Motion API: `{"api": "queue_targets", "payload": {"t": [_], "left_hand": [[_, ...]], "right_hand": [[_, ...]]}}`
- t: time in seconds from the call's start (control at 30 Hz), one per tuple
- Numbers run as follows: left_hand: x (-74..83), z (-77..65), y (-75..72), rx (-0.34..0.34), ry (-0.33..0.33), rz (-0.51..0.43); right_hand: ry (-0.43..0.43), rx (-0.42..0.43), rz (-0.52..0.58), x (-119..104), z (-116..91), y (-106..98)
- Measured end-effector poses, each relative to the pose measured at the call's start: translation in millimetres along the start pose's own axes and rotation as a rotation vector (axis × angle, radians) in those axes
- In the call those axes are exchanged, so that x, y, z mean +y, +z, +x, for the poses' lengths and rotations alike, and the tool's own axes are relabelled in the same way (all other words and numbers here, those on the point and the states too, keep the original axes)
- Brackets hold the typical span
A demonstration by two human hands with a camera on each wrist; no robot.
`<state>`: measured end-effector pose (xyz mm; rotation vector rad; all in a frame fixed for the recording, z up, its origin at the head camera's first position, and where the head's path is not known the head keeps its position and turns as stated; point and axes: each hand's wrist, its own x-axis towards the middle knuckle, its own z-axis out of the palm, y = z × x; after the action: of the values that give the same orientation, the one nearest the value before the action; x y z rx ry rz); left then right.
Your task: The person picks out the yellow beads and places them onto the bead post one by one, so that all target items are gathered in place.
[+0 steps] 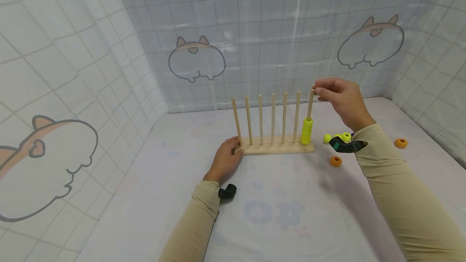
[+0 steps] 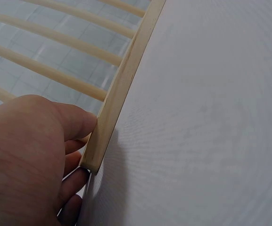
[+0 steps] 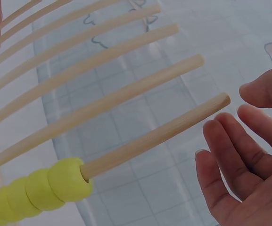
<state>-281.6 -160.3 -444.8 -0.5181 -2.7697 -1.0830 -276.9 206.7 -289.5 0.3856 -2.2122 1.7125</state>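
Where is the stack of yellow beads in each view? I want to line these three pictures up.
Head: right of centre, the yellow stack sits low on the rightmost peg.
Left wrist: not in the picture.
Right wrist: lower-left corner, the yellow stack running off the left edge.
Shared landmark: the row of pegs, seen at least partly in all three views.
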Motion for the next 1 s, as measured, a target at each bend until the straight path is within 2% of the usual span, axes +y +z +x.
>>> {"api": "queue_targets", "payload": {"t": [0.13, 0.4, 0.83, 1.0], "left_hand": [[-0.6, -0.4, -0.6, 0.004, -0.001, -0.005], [-1.9, 0.1, -0.2, -0.002, -0.011, -0.005], [0.5, -1.3, -0.7, 0.001, -0.022, -0.018], [0.0, -1.0, -0.1, -0.002, -0.024, -0.019]], "right_hand": [[-0.004, 0.014, 0.022, 5.6, -4.7, 0.3], [0.075, 0.054, 0.075, 29.9, -19.3, -2.2], [0.196, 0.107, 0.095, 70.8, -43.0, -22.4], [0.212, 0.112, 0.055, 81.0, -47.1, -28.9]]}}
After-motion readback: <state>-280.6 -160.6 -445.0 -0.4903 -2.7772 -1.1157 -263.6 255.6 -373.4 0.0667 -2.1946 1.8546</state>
